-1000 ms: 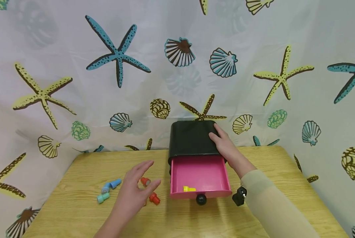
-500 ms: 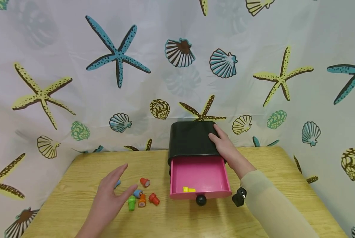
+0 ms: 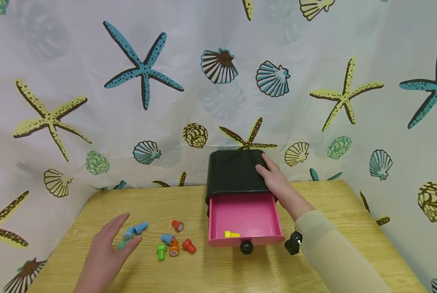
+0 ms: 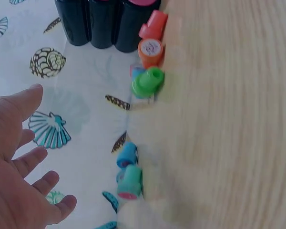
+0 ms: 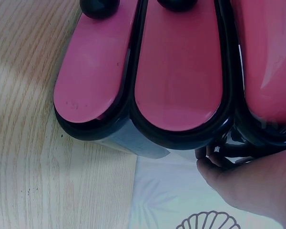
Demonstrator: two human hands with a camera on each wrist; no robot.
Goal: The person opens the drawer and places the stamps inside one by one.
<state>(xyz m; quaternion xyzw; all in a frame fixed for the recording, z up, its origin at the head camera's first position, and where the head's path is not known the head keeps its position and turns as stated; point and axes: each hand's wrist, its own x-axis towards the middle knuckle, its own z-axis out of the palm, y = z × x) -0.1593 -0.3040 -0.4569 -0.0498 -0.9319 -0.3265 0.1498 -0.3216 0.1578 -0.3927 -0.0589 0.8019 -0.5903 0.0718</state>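
Note:
A small black drawer cabinet (image 3: 237, 171) stands at the back of the table, its pink top drawer (image 3: 245, 211) pulled out. In that drawer lies a yellow toy stamp (image 3: 231, 234). My right hand (image 3: 278, 183) grips the cabinet's upper right side, thumb on top; in the right wrist view its fingertips (image 5: 207, 155) reach into the groove beside the drawers. My left hand (image 3: 106, 248) hovers at the left with fingers spread and nothing held, partly covering a teal stamp (image 4: 131, 183). Near it lie blue stamps (image 3: 140, 228).
Between the left hand and the cabinet are loose stamps: green (image 3: 161, 252), orange (image 3: 174, 248), blue (image 3: 168, 239) and red (image 3: 189, 246). A patterned curtain (image 3: 189, 93) encloses the wooden table (image 3: 182, 276). A black wrist device (image 3: 293, 243) sits by the right sleeve.
My left hand has moved left, away from the drawer, uncovering the green, orange and blue stamps and coming over the teal one. My right hand and the drawer have stayed put.

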